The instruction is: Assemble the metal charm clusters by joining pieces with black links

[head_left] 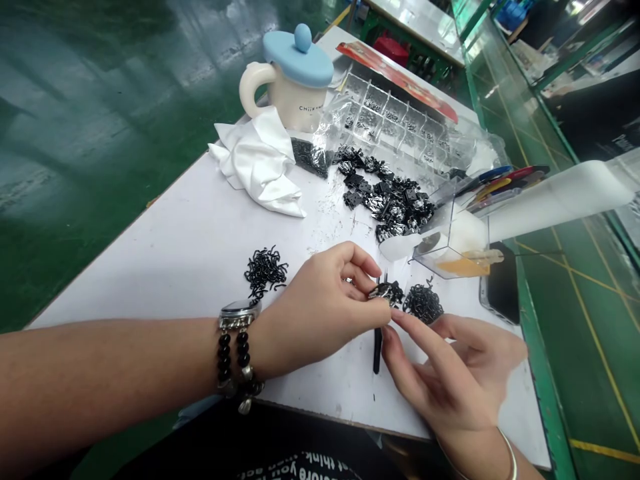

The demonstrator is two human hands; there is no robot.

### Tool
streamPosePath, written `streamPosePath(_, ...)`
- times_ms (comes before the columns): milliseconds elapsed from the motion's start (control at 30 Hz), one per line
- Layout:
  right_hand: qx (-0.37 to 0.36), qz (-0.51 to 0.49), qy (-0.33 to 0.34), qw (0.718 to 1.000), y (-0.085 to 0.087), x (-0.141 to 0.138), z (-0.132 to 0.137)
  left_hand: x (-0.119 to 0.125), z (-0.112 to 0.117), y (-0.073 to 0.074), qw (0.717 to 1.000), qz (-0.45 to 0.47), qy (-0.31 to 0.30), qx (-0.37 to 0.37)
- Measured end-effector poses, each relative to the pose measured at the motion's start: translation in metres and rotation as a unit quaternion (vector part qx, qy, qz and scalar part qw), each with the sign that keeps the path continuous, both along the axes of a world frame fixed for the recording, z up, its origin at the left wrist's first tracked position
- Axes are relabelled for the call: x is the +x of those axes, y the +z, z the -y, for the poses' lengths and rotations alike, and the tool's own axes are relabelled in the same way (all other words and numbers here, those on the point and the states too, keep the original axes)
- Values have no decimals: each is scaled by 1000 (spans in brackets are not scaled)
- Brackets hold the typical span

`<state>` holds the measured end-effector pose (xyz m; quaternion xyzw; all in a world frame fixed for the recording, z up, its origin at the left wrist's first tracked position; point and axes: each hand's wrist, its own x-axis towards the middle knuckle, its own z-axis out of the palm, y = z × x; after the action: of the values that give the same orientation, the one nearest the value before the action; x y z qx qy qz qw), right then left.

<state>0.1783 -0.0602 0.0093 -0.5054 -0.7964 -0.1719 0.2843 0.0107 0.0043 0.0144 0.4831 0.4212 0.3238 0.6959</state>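
My left hand point(325, 307), with a watch and black bead bracelets at its wrist, pinches a small shiny black part point(387, 292) between thumb and fingers. From the right, my right hand point(450, 367) reaches in; its index fingertip meets the left thumb tip beside that part. Whether the right fingers hold anything tiny I cannot tell. Under the hands lies a pair of black tweezers point(377, 350) on the white table point(175, 247). A heap of small black hook-shaped pieces point(266, 270) lies left of my left hand, and a second black heap point(424, 303) lies just behind my right hand.
Beyond the hands spreads a pile of black parts point(395, 200). Behind it stands a clear compartment box point(400, 127). A cream mug with blue lid point(299, 80) and a white cloth point(263, 160) are at the left. A clear holder point(455, 233) and phone point(500, 283) stand right.
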Motion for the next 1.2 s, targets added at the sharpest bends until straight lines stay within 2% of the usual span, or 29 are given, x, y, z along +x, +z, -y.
streamPosePath(133, 12, 8, 1, 1000, -2, 0, 0, 0, 1, 0, 1000, -5, 0, -6)
streamPosePath(400, -10, -84, -11, 996, -8, -8, -3, -1, 0, -2, 1000, -17, 0, 0)
streamPosePath(567, 14, -68, -22, 997, -8, -8, -3, -1, 1, -3, 1000, -5, 4, -3)
streamPosePath(667, 14, -59, 10, 998, -10, -2, -4, -1, 0, -3, 1000, -9, 7, -2)
streamPosePath(733, 54, -76, 39, 995, -12, 6, -8, -1, 0, -1, 1000, -12, 1, -6)
streamPosePath(800, 145, -107, 39, 983, -11, 18, -16, -2, 0, 0, 1000, -9, -5, -12)
streamPosePath(900, 275, -208, -39, 938, -1, 43, -32, -2, 0, 2, 1000, -4, -6, -9)
streamPosePath(967, 303, -273, -98, 908, 9, 62, -40, -3, -1, 3, 1000, -7, -4, -7)
streamPosePath(1033, 271, -296, -137, 906, 18, 81, -44, -2, 0, 5, 1000, -1, 0, -7)
streamPosePath(1100, 192, -303, -158, 920, 22, 95, -46, -2, 1, 5, 1000, 19, 2, 4)
streamPosePath(1200, 83, -312, -175, 930, 19, 107, -50, -3, 6, 4, 998, 42, 0, 46)
